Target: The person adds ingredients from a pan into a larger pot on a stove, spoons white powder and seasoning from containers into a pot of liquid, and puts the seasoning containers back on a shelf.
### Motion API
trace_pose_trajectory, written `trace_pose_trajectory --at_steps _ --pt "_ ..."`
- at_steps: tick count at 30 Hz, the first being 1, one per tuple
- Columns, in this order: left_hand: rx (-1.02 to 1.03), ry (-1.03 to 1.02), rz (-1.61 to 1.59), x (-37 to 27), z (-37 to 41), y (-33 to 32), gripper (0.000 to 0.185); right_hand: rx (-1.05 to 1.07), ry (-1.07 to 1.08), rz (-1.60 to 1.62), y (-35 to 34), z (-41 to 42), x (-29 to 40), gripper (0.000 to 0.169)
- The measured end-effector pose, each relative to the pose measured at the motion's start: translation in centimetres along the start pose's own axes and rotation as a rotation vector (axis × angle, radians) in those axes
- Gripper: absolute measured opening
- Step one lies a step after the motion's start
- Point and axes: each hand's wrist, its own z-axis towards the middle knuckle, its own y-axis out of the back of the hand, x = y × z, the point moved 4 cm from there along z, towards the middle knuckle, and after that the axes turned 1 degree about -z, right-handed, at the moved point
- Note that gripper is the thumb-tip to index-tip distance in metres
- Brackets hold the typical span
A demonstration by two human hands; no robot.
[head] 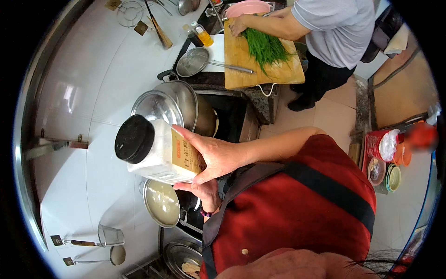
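Observation:
A clear plastic jar (pixel 156 162) of white powder, with a black screw lid (pixel 135 139) and a tan label bearing writing, is tilted before me with its lid to the left. My right hand (pixel 223 155) grips the label side, thumb and fingers spread around it. Below it in the picture, my left hand (pixel 205 195), with a dark beaded bracelet at the wrist, holds the jar from its other side; part of this hand is hidden. Past the jar stands a round pot (pixel 162 202) holding pale, cloudy liquid. Beside it is a large steel pot (pixel 204 115) under a shiny lid (pixel 156 108).
A co-worker's hand (pixel 238 26) is on green chives (pixel 264 45) on a wooden board (pixel 238 78). A mesh strainer (pixel 192 62) and bottles (pixel 202 34) lie near it. Ladles (pixel 117 255) hang on the tiled wall. A metal pan (pixel 177 258) sits at the bottom.

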Motion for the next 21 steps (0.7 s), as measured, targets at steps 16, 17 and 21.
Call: trace_pose_trajectory --at_steps 16,17,21 --pt "-0.317 0.019 0.154 4.3 6.7 1.7 0.074 -0.762 -1.007 -1.218 37.4 -21.9 -20.9 0.024" --pt "-0.321 0.023 0.154 4.5 7.0 1.6 0.075 -0.746 -0.956 -1.283 37.9 -21.6 -21.4 0.024" --pt "-0.353 0.022 0.14 4.9 7.1 1.8 0.076 -0.663 -0.852 -1.45 38.1 -19.5 -22.6 0.022"
